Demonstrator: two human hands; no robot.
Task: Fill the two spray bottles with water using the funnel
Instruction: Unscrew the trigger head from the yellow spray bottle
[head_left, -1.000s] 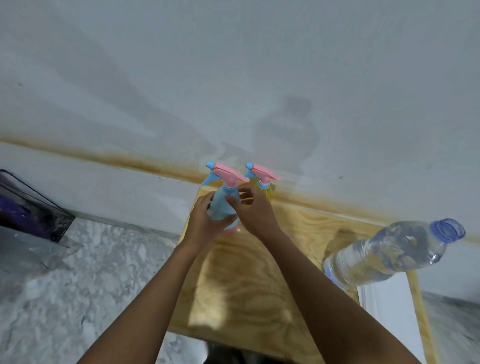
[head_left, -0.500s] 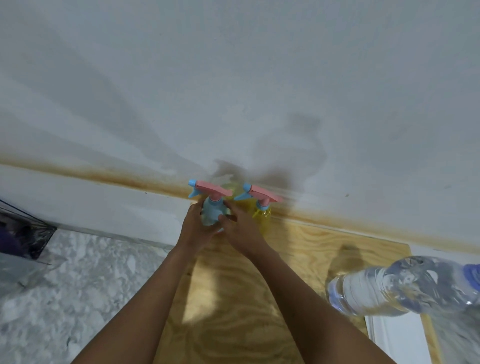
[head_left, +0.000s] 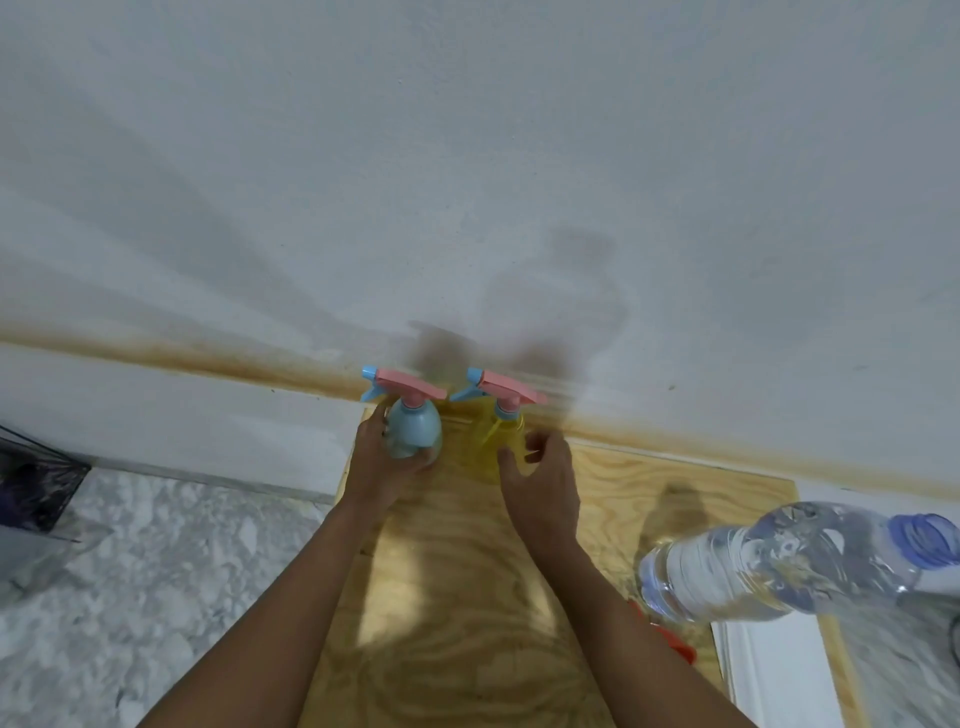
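Two spray bottles with pink trigger heads stand at the far edge of a plywood board (head_left: 457, 597), against the wall. My left hand (head_left: 382, 462) grips the blue spray bottle (head_left: 415, 428) around its lower body. The yellow spray bottle (head_left: 501, 439) stands just to its right. My right hand (head_left: 543, 480) hovers at the yellow bottle's near side with fingers spread and loosely curved, holding nothing. A clear water bottle (head_left: 789, 561) with a blue neck stands at the right, close to the camera. A small orange-red object (head_left: 675, 644) peeks out beside my right forearm; I cannot tell what it is.
A white wall with a brown stain line rises directly behind the board. Marble-patterned floor (head_left: 130, 587) lies to the left. A dark transparent container (head_left: 36, 488) sits at the far left edge. A white panel (head_left: 774, 670) lies on the board's right side.
My right hand has come off the blue bottle and moved right to the yellow one. The left hand keeps its hold on the blue bottle. The view has tilted upward.
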